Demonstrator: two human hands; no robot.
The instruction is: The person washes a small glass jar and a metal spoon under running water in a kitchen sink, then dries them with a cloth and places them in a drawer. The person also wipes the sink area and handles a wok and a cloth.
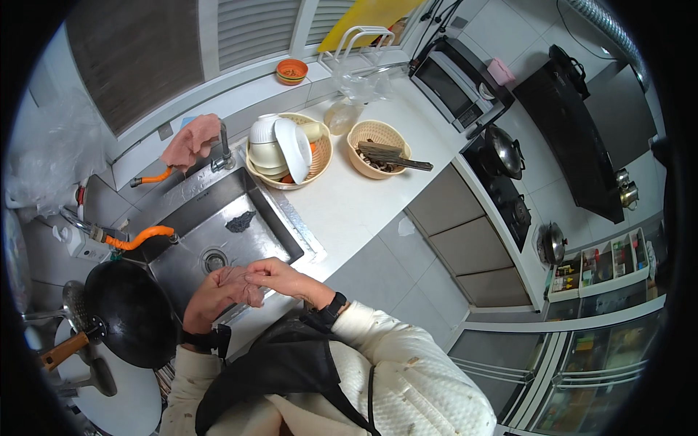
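A crumpled pinkish cloth (240, 284) is held between both hands over the near edge of the steel sink (191, 270). My left hand (204, 300) grips it from the left, and my right hand (286, 279) pinches its right side with thumb and fingers. Beyond the hands, a dark scouring pad (240, 222) lies on the sink floor, up and right of the drain strainer (214, 261). The faucet (223, 158) stands behind the sink, with another pink cloth (193, 141) draped beside it. An orange hose (144, 238) on a second faucet reaches over the sink's left side.
A basket (325, 155) of stacked white bowls stands right of the sink. Farther right, a smaller basket (354, 155) holds dark wooden pieces. A black wok (131, 316) stands at the left, close to my left forearm. The stove (499, 191) is at the right.
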